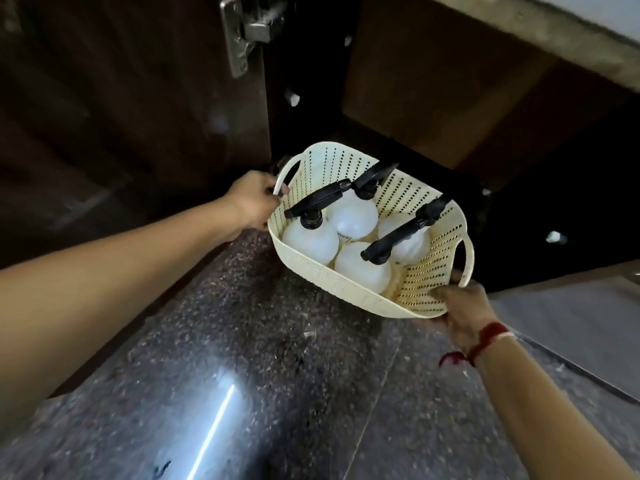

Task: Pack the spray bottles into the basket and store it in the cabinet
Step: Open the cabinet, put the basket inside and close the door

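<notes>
Right, both hands on the basket (349, 292). My left hand (254, 199) has its grip closed round the loop handle on the basket's far-left side, fingers curled over the handle bar. My right hand (462, 306) grips the near-right rim, thumb inside against the perforated wall, rest of the fingers underneath, just below the other loop handle. A red thread (485, 337) is tied round my right wrist.

Basket is cream plastic w/ rows of small holes, held off the speckled stone floor (242, 358) and tilted a bit toward me. It sits in front of the open cabinet (433, 98), at the mouth of the dark opening, not yet set down inside as far as I can tell.

Inside the basket: four spray bottles (310, 242), white translucent bodies w/ black trigger heads, standing upright and packed close, touching each other. Nozzles point roughly up-right toward the cabinet; one nozzle tip pokes over the far rim.

Cabinet door (121, 116) is swung open on my left, dark brown, w/ a metal hinge (247, 32) at its top edge. Small white shelf pegs (292, 98) show in the cabinet's side panels.
</notes>
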`<state>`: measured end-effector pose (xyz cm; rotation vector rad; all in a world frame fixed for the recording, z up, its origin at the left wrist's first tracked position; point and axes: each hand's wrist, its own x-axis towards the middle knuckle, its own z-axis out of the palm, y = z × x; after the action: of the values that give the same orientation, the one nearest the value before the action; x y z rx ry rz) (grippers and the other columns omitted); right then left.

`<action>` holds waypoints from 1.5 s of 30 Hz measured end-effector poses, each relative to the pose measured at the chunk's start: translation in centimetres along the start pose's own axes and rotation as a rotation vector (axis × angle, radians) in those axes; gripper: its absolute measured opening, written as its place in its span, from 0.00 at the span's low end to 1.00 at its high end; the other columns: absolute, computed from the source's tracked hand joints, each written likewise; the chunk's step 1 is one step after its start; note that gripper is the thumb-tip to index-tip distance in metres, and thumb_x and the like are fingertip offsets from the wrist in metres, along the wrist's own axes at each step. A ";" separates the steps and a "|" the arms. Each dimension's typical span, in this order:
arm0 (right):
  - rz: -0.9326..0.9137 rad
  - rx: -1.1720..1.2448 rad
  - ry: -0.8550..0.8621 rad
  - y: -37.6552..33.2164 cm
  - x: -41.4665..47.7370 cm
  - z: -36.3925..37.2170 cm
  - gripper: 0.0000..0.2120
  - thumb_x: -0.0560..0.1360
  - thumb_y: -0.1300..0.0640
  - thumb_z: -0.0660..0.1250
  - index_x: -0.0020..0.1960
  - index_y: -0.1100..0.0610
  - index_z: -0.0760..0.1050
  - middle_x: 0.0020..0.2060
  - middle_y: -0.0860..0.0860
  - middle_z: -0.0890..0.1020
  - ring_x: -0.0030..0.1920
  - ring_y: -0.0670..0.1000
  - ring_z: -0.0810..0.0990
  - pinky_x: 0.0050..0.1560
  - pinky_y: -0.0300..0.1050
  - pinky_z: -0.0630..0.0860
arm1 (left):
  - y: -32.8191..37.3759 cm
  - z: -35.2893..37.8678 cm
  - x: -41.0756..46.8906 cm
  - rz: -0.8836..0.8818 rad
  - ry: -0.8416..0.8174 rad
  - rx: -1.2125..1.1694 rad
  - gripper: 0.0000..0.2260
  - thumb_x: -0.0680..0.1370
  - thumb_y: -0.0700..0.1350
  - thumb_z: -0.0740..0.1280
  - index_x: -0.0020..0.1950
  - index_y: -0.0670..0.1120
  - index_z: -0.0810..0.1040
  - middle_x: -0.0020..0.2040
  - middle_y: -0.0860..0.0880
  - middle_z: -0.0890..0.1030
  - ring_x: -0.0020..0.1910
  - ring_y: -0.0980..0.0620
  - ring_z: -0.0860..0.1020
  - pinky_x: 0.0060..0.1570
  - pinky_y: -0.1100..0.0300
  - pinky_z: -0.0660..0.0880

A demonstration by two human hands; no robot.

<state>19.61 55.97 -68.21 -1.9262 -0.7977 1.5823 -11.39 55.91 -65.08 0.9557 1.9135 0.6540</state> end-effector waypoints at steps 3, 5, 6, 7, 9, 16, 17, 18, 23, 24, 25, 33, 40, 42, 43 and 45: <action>0.014 0.010 -0.007 0.2 1.2 0.5 0.15 0.74 0.74 0.58 0.42 0.55 0.73 0.38 0.56 0.81 0.37 0.58 0.81 0.24 0.53 0.80 | 0.4 0.4 1.5 -0.004 0.001 -0.005 0.12 0.78 0.34 0.58 0.55 0.43 0.77 0.52 0.39 0.80 0.51 0.41 0.81 0.47 0.46 0.80; 0.016 0.019 -0.002 0.1 1.9 0.7 0.16 0.74 0.74 0.58 0.42 0.54 0.74 0.38 0.55 0.80 0.37 0.58 0.81 0.23 0.52 0.79 | 0.9 0.4 2.4 0.004 0.010 0.004 0.12 0.78 0.34 0.58 0.55 0.43 0.77 0.53 0.39 0.80 0.50 0.42 0.81 0.47 0.46 0.81; 0.019 0.019 0.000 0.0 2.2 0.7 0.17 0.74 0.74 0.58 0.42 0.53 0.74 0.38 0.55 0.80 0.37 0.58 0.81 0.23 0.51 0.79 | 1.1 0.4 2.8 0.009 0.015 0.009 0.11 0.78 0.34 0.58 0.55 0.43 0.78 0.54 0.39 0.80 0.51 0.42 0.81 0.47 0.46 0.81; 0.023 0.017 0.001 -0.2 2.5 0.6 0.17 0.74 0.74 0.58 0.42 0.53 0.74 0.38 0.55 0.80 0.37 0.58 0.81 0.23 0.51 0.79 | 1.4 0.4 3.2 0.014 0.017 0.011 0.11 0.78 0.34 0.59 0.55 0.44 0.78 0.54 0.40 0.80 0.51 0.42 0.81 0.47 0.47 0.81; 0.034 0.008 0.011 -0.9 3.3 0.4 0.16 0.74 0.74 0.58 0.42 0.53 0.74 0.39 0.55 0.80 0.38 0.59 0.80 0.23 0.51 0.79 | 1.9 0.6 4.1 0.021 0.010 0.015 0.11 0.79 0.34 0.59 0.54 0.44 0.78 0.53 0.40 0.80 0.49 0.43 0.81 0.44 0.50 0.81; 0.030 -0.038 0.024 -4.9 6.6 0.0 0.14 0.74 0.73 0.57 0.49 0.56 0.73 0.42 0.56 0.80 0.39 0.58 0.81 0.26 0.53 0.80 | 4.4 1.7 7.2 0.033 0.038 0.034 0.10 0.79 0.36 0.60 0.54 0.45 0.78 0.50 0.42 0.80 0.46 0.44 0.81 0.43 0.52 0.81; 0.032 -0.044 0.029 -5.5 7.0 0.0 0.14 0.74 0.72 0.57 0.51 0.57 0.72 0.42 0.56 0.80 0.39 0.58 0.81 0.28 0.54 0.80 | 4.9 1.8 7.7 0.034 0.038 0.028 0.10 0.79 0.36 0.60 0.55 0.44 0.78 0.51 0.42 0.80 0.46 0.44 0.81 0.44 0.51 0.81; 0.033 -0.051 0.034 -6.1 7.4 0.0 0.13 0.75 0.72 0.57 0.52 0.58 0.71 0.41 0.56 0.80 0.39 0.58 0.80 0.30 0.57 0.79 | 5.4 1.9 8.2 0.033 0.038 0.025 0.10 0.79 0.37 0.60 0.57 0.43 0.77 0.52 0.42 0.80 0.48 0.44 0.81 0.46 0.50 0.81; 0.007 -0.083 0.032 -8.4 9.1 0.4 0.12 0.76 0.71 0.55 0.43 0.57 0.71 0.38 0.55 0.79 0.38 0.57 0.80 0.45 0.60 0.78 | 7.9 2.4 10.2 0.034 0.053 0.006 0.11 0.80 0.41 0.62 0.62 0.42 0.75 0.55 0.40 0.79 0.50 0.42 0.81 0.50 0.49 0.80; -0.002 -0.082 0.032 -8.7 9.3 0.5 0.13 0.76 0.71 0.55 0.42 0.56 0.70 0.38 0.55 0.79 0.38 0.57 0.80 0.46 0.60 0.78 | 8.2 2.5 10.6 0.031 0.054 0.010 0.12 0.80 0.41 0.62 0.62 0.41 0.75 0.56 0.40 0.79 0.50 0.42 0.81 0.50 0.49 0.80; -0.009 -0.087 0.034 -8.9 9.5 0.5 0.12 0.76 0.71 0.55 0.42 0.57 0.70 0.38 0.55 0.79 0.38 0.57 0.80 0.46 0.60 0.78 | 8.5 2.6 11.0 0.027 0.049 0.011 0.12 0.79 0.41 0.63 0.62 0.41 0.75 0.56 0.39 0.79 0.51 0.42 0.81 0.50 0.49 0.80; -0.054 -0.159 0.013 -10.0 10.2 1.2 0.09 0.77 0.64 0.58 0.41 0.56 0.72 0.34 0.54 0.81 0.35 0.54 0.81 0.29 0.53 0.81 | 9.6 2.8 12.8 0.009 0.025 -0.020 0.15 0.80 0.41 0.62 0.66 0.41 0.72 0.61 0.40 0.77 0.56 0.44 0.79 0.50 0.53 0.79; -0.022 -0.189 0.028 -10.7 10.2 1.5 0.05 0.78 0.62 0.58 0.44 0.58 0.71 0.42 0.56 0.81 0.38 0.55 0.81 0.30 0.50 0.77 | 10.1 2.6 11.7 0.013 0.088 0.071 0.15 0.79 0.36 0.61 0.66 0.39 0.72 0.61 0.38 0.77 0.58 0.41 0.78 0.56 0.53 0.77; -0.049 -0.209 0.080 -10.7 9.5 1.5 0.10 0.77 0.55 0.63 0.56 0.58 0.72 0.54 0.56 0.79 0.49 0.57 0.81 0.36 0.53 0.80 | 10.3 2.9 9.9 0.080 0.168 0.191 0.15 0.78 0.34 0.59 0.65 0.37 0.72 0.62 0.36 0.76 0.60 0.38 0.76 0.58 0.51 0.74; -0.091 -0.246 0.152 -10.5 9.2 1.3 0.19 0.76 0.50 0.65 0.64 0.57 0.69 0.60 0.55 0.77 0.56 0.59 0.79 0.43 0.56 0.81 | 10.4 3.0 8.7 0.104 0.212 0.235 0.17 0.78 0.35 0.59 0.66 0.38 0.71 0.64 0.36 0.74 0.62 0.38 0.74 0.60 0.50 0.73; -0.237 -0.401 0.317 -9.9 7.6 1.1 0.29 0.74 0.43 0.64 0.70 0.56 0.64 0.67 0.55 0.73 0.64 0.61 0.74 0.58 0.59 0.76 | 10.3 2.9 5.9 0.106 0.257 0.279 0.19 0.78 0.38 0.60 0.70 0.42 0.66 0.67 0.38 0.69 0.64 0.39 0.72 0.62 0.50 0.71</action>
<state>18.44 68.36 -66.51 -2.1844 -1.2182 0.9973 -6.95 66.78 -61.59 1.2011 2.2348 0.6035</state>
